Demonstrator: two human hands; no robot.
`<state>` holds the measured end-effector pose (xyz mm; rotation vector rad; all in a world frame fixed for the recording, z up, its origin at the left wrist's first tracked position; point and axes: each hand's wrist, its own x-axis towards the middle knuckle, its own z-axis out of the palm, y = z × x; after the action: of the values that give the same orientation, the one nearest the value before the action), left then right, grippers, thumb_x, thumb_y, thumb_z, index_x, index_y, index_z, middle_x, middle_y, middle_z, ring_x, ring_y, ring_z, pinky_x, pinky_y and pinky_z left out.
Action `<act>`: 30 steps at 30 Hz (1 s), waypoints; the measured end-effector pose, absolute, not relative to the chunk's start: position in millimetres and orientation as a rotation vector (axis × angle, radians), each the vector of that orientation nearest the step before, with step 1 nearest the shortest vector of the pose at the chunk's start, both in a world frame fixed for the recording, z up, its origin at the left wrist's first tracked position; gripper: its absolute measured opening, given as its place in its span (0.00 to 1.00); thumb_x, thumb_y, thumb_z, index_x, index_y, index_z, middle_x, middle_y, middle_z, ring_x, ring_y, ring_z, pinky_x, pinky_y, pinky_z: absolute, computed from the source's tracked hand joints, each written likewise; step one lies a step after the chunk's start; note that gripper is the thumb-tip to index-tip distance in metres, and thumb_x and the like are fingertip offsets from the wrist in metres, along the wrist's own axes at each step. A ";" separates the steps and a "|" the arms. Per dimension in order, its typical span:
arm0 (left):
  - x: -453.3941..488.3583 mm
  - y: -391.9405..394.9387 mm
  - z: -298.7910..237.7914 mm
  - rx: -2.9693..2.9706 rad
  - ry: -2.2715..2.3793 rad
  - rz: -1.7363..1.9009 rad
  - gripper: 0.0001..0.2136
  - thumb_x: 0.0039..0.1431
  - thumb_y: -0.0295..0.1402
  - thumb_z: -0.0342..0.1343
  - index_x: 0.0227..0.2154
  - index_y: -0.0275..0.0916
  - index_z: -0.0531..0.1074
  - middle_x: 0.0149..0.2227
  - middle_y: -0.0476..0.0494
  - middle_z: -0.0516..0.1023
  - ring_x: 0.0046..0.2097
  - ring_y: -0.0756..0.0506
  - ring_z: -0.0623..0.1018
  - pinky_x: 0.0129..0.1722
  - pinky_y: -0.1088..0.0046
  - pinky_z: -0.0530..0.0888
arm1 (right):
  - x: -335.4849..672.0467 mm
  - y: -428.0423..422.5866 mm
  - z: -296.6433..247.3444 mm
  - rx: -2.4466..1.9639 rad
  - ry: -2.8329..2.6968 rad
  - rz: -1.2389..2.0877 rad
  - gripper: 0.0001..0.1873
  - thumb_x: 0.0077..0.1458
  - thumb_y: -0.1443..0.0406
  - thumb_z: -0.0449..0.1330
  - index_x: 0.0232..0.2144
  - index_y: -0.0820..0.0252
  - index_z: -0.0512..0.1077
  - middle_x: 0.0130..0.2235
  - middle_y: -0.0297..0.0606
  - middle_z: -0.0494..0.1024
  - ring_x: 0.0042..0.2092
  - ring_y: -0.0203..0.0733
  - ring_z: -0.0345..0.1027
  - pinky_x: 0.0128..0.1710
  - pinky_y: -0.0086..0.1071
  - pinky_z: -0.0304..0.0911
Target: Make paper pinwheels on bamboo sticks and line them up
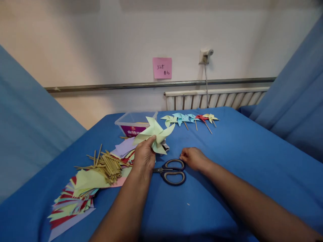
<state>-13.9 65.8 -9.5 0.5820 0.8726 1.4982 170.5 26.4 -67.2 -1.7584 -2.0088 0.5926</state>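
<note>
My left hand (145, 155) grips a pale green paper pinwheel (156, 131), its thumb pressed near the centre where the folded points meet. No stick shows on this pinwheel. To the right, my right hand (193, 158) is closed, with thumb and fingertips pinched together just above the blue cloth; whatever they hold, if anything, is too small to make out. Dark-handled scissors (174, 172) lie between my hands, loops toward the right hand and blades partly hidden behind my left wrist. Part of a small dark-and-white object (165, 147) shows behind the pinwheel.
Thin wooden sticks (111, 164) are heaped at left over coloured paper sheets (87, 183). A clear plastic box (126, 119) stands behind them. Several finished pinwheels (182, 118) lie in a row at the back of the blue-covered table (227, 158). Blue curtains (295, 97) hang at both sides.
</note>
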 end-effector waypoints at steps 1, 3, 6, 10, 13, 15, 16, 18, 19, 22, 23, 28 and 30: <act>-12.9 64.8 -9.5 0.598 0.876 1.484 0.06 0.46 0.20 0.63 0.30 0.27 0.77 0.32 0.37 0.83 0.30 0.45 0.81 0.33 0.71 0.80 | 171.3 25.7 -68.3 -1.758 -2.013 0.599 0.06 0.56 0.64 0.60 0.30 0.58 0.76 0.31 0.37 0.81 0.32 0.39 0.69 0.29 0.29 0.52; -10.8 62.3 -8.7 0.619 0.884 1.463 0.06 0.46 0.21 0.64 0.30 0.28 0.77 0.31 0.37 0.83 0.30 0.44 0.81 0.32 0.70 0.80 | 171.6 27.4 -69.2 -1.763 -2.012 0.610 0.05 0.55 0.64 0.61 0.32 0.58 0.76 0.31 0.37 0.81 0.32 0.39 0.68 0.29 0.29 0.52; -8.2 58.7 -5.7 0.621 0.890 1.460 0.04 0.46 0.21 0.64 0.28 0.29 0.77 0.30 0.38 0.83 0.30 0.44 0.81 0.32 0.71 0.80 | 174.2 33.8 -69.8 -1.735 -1.975 0.664 0.06 0.56 0.63 0.61 0.31 0.59 0.76 0.30 0.37 0.80 0.31 0.38 0.68 0.29 0.29 0.53; -5.8 56.0 -2.7 0.603 0.887 1.479 0.04 0.46 0.19 0.62 0.28 0.28 0.78 0.29 0.39 0.83 0.29 0.46 0.81 0.31 0.75 0.79 | 185.9 38.3 -71.4 -1.660 -1.910 0.774 0.05 0.56 0.68 0.58 0.31 0.60 0.75 0.30 0.36 0.79 0.31 0.37 0.68 0.30 0.28 0.57; -4.7 55.6 -2.5 0.596 0.889 1.472 0.05 0.46 0.18 0.62 0.29 0.28 0.78 0.29 0.38 0.83 0.28 0.45 0.81 0.30 0.74 0.79 | 195.0 35.8 -70.8 -1.548 -1.902 0.835 0.07 0.54 0.72 0.57 0.33 0.61 0.74 0.32 0.35 0.79 0.32 0.36 0.69 0.32 0.27 0.60; -4.1 55.6 -2.7 0.598 0.884 1.468 0.06 0.45 0.18 0.63 0.29 0.27 0.78 0.30 0.37 0.83 0.29 0.45 0.81 0.30 0.73 0.79 | 198.2 33.5 -69.8 -1.459 -1.915 0.873 0.08 0.52 0.74 0.57 0.34 0.61 0.74 0.33 0.35 0.79 0.33 0.35 0.70 0.32 0.26 0.61; -3.9 55.7 -2.8 0.598 0.881 1.470 0.06 0.45 0.18 0.63 0.30 0.26 0.78 0.30 0.36 0.83 0.29 0.44 0.81 0.30 0.72 0.79 | 198.8 33.0 -69.6 -1.437 -1.928 0.877 0.09 0.51 0.74 0.57 0.34 0.61 0.75 0.33 0.35 0.79 0.32 0.35 0.70 0.32 0.26 0.62; -3.7 55.7 -3.0 0.595 0.881 1.469 0.07 0.45 0.19 0.63 0.30 0.26 0.78 0.30 0.36 0.83 0.29 0.44 0.81 0.30 0.72 0.80 | 198.5 33.3 -69.8 -1.449 -1.963 0.849 0.10 0.51 0.74 0.58 0.35 0.61 0.75 0.32 0.35 0.79 0.32 0.36 0.70 0.32 0.27 0.62; -3.5 55.6 -3.2 0.595 0.885 1.464 0.07 0.45 0.19 0.63 0.30 0.26 0.78 0.30 0.36 0.83 0.28 0.44 0.81 0.30 0.71 0.80 | 197.9 34.2 -70.2 -1.457 -1.986 0.825 0.10 0.51 0.74 0.58 0.36 0.60 0.76 0.33 0.35 0.79 0.32 0.36 0.70 0.33 0.27 0.62; -3.0 55.3 -4.6 0.600 0.903 1.436 0.07 0.45 0.20 0.63 0.31 0.26 0.77 0.29 0.36 0.82 0.28 0.43 0.81 0.30 0.68 0.80 | 195.7 37.5 -71.1 -1.441 -2.069 0.755 0.10 0.53 0.73 0.58 0.36 0.60 0.77 0.36 0.37 0.81 0.36 0.38 0.72 0.38 0.29 0.64; -2.6 55.1 -5.2 0.604 0.907 1.427 0.08 0.45 0.20 0.63 0.31 0.26 0.77 0.29 0.37 0.82 0.28 0.43 0.81 0.30 0.67 0.80 | 195.1 38.3 -71.0 -1.435 -2.091 0.730 0.10 0.53 0.73 0.58 0.36 0.60 0.77 0.37 0.38 0.81 0.38 0.39 0.73 0.39 0.29 0.64; -0.8 54.6 -7.9 0.634 0.908 1.425 0.08 0.44 0.20 0.63 0.31 0.26 0.78 0.30 0.37 0.82 0.29 0.44 0.81 0.30 0.70 0.80 | 193.6 38.4 -67.8 -1.475 -2.150 0.679 0.10 0.52 0.73 0.57 0.33 0.60 0.77 0.34 0.37 0.81 0.35 0.38 0.71 0.36 0.28 0.61; -0.2 54.1 -9.1 0.646 0.908 1.427 0.08 0.44 0.20 0.64 0.30 0.26 0.77 0.29 0.37 0.82 0.28 0.45 0.80 0.30 0.71 0.79 | 193.1 38.1 -66.4 -1.507 -2.155 0.696 0.08 0.52 0.72 0.58 0.32 0.60 0.77 0.32 0.36 0.80 0.32 0.37 0.70 0.34 0.28 0.60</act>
<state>-0.2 54.1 -9.1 0.6462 0.9084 1.4272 193.1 38.1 -66.4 -1.5067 -2.1552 0.6955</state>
